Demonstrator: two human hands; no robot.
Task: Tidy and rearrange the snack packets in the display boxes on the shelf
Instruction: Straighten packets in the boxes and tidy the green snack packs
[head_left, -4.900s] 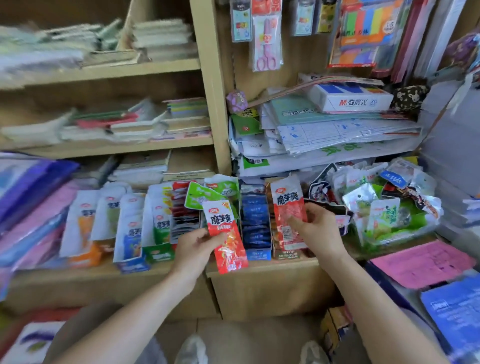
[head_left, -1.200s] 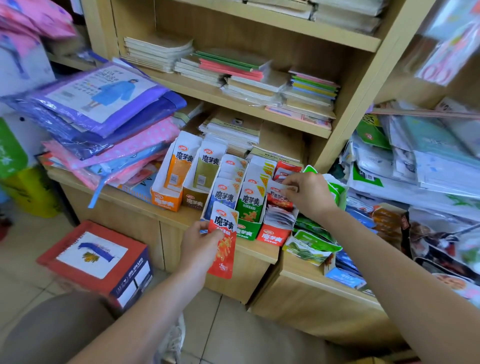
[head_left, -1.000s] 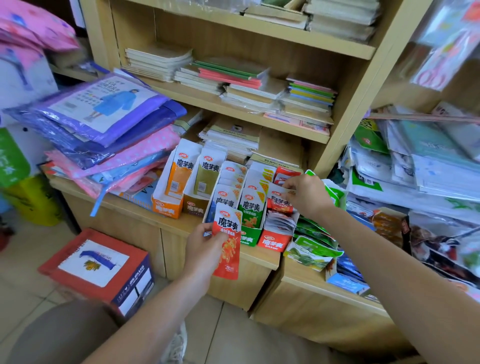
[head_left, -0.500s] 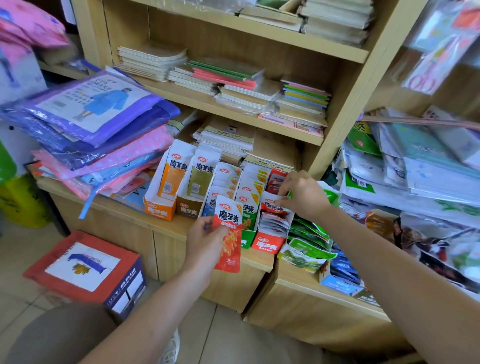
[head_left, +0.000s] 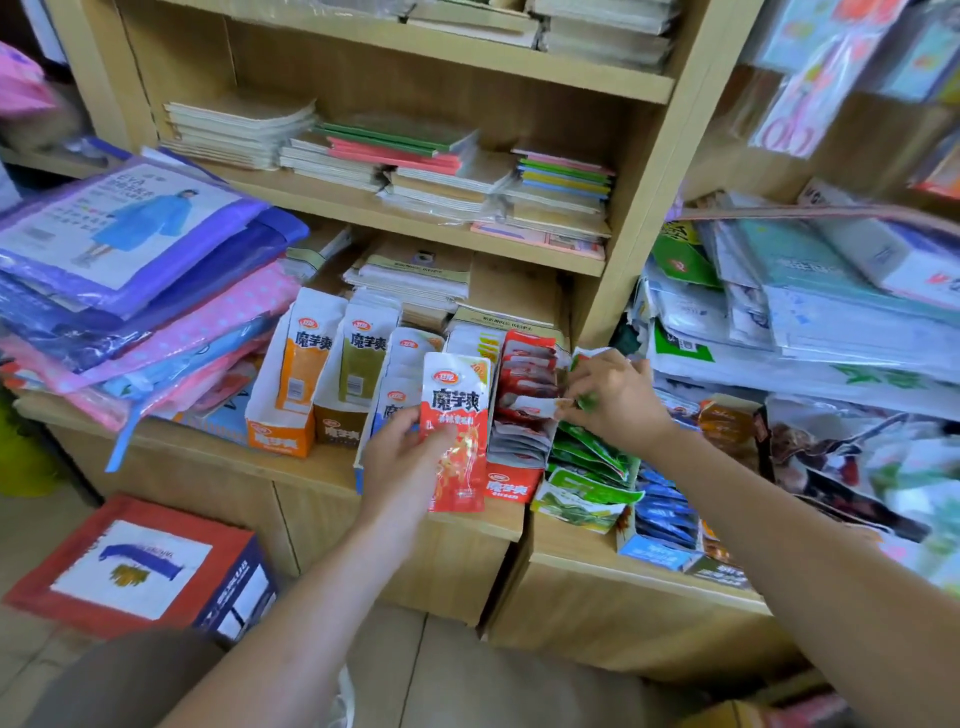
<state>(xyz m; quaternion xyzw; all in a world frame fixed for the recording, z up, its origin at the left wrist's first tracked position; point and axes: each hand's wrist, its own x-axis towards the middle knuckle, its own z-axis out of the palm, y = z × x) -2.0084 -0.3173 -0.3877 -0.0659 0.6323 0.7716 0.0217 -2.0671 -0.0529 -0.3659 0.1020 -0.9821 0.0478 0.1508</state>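
Red foil stood at the centre: the left hand (head_left: 402, 460) gripped a red snack packet (head_left: 460, 415) by its lower left side, thumb across the front. It held the packet upright in front of the row of display boxes on the wooden shelf (head_left: 197, 457). Just to the right, the right hand (head_left: 621, 402) reached over the red display box (head_left: 506, 487). Its thumb and forefinger pinched the top edge of a loose packet (head_left: 530, 404), which lay tilted across the red packets stacked inside. Some green showed under that hand's fingers, but whether it held a green packet too could not be told. The two hands were near each other yet apart, with the red box between them. Further left in the row, an orange display box (head_left: 280, 439) and an olive-brown display box (head_left: 337, 434) each held tall packets standing upright. White and blue packets (head_left: 402, 358) showed beside them, partly hidden by the left hand. Right of the red box, green packets (head_left: 592, 457) lay fanned in their own carton, with blue packets (head_left: 665, 512) beyond. Purple raincoat packs (head_left: 130, 234) were piled at the shelf's left end. Stacks of notebooks (head_left: 395, 156) filled the shelf above, and a red and blue box (head_left: 140, 566) sat on the floor below.
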